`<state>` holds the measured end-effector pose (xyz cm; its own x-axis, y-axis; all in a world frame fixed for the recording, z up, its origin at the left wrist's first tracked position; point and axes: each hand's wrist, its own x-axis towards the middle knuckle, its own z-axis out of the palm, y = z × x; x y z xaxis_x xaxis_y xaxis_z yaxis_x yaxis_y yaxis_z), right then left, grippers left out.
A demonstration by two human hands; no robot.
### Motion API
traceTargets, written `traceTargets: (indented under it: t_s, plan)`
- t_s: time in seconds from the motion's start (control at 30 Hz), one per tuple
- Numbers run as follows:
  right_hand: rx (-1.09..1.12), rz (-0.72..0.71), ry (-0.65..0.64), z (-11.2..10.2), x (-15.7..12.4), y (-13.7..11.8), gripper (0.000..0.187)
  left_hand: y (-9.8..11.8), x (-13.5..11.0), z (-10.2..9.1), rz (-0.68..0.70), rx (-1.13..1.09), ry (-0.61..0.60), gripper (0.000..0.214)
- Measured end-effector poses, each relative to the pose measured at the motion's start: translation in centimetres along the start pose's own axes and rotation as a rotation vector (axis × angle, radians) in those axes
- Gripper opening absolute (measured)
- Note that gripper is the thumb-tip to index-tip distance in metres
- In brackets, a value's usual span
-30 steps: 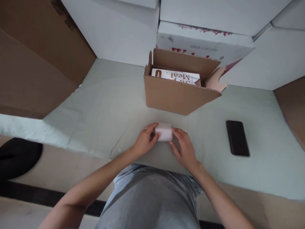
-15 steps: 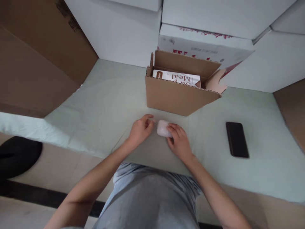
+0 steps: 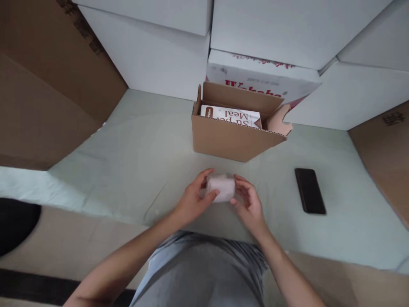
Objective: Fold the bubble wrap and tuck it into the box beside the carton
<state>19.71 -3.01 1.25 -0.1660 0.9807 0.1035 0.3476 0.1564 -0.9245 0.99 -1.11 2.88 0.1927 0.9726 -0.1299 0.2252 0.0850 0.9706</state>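
Note:
A small whitish, rounded block (image 3: 223, 189), seemingly in clear wrap, is between my hands just above the table. My left hand (image 3: 196, 196) grips its left side, with the thumb across the face turned to me and the fingers behind. At the right edge, my right hand (image 3: 251, 204) has its curled fingertips and thumb against the block. What is inside the wrap cannot be made out. Just beyond my hands stands an open brown cardboard box (image 3: 223, 138), holding a white carton (image 3: 233, 115) with upside-down lettering that includes "Meal".
A black phone (image 3: 309, 190) lies to the right on the pale green cloth (image 3: 153, 140). White boxes (image 3: 268, 30) are stacked along the back, one with red lettering (image 3: 255, 87). Large brown cartons (image 3: 47, 102) stand left and right. The cloth's near edge is close to my body.
My left hand has moved in and taken hold of the block, which was in my right hand alone. The block is nearer to me, and the view has shifted slightly.

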Motion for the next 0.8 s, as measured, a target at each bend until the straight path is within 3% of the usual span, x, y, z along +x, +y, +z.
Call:
traceTargets:
  t_s: [0.13, 0.23, 0.3, 0.4, 0.5, 0.57, 0.67, 0.73, 0.8]
  plan:
    - [0.181, 0.203, -0.022, -1.3, 0.4, -1.1, 0.028, 1.0, -1.3, -0.2, 0.131, 0.146, -0.030, 0.052]
    - [0.158, 0.237, 0.016, -3.9, 1.3, -3.2, 0.027, 2.0, -1.0, -1.1, 0.326, 0.270, -0.066, 0.057]
    - [0.123, 0.199, 0.141, -6.6, 2.9, -5.0, 0.027, 3.3, 0.1, -2.2, 0.524, 0.379, -0.017, 0.056]
    - [0.051, -0.002, 0.503, -10.6, 6.9, -7.6, 0.028, 6.5, 3.2, -3.9, 0.795, 0.588, 0.125, 0.048]
    - [-0.152, -0.132, 0.633, -13.0, 11.9, -9.9, 0.021, 9.8, 7.1, -4.9, 0.816, 0.823, 0.135, 0.046]
    - [-0.320, -0.145, 0.609, -13.2, 14.5, -11.1, 0.023, 11.4, 9.4, -4.9, 0.795, 0.926, 0.115, 0.045]
    - [-0.683, -0.039, 0.429, -12.4, 16.6, -12.4, 0.021, 12.7, 11.5, -4.6, 0.763, 1.054, 0.020, 0.034]
    - [-0.917, 0.042, 0.332, -11.5, 16.8, -12.9, 0.017, 12.9, 11.6, -4.1, 0.742, 1.129, -0.060, 0.017]
    - [-1.092, 0.074, 0.284, -10.6, 16.7, -13.0, 0.017, 12.9, 10.9, -3.6, 0.737, 1.169, -0.119, 0.015]
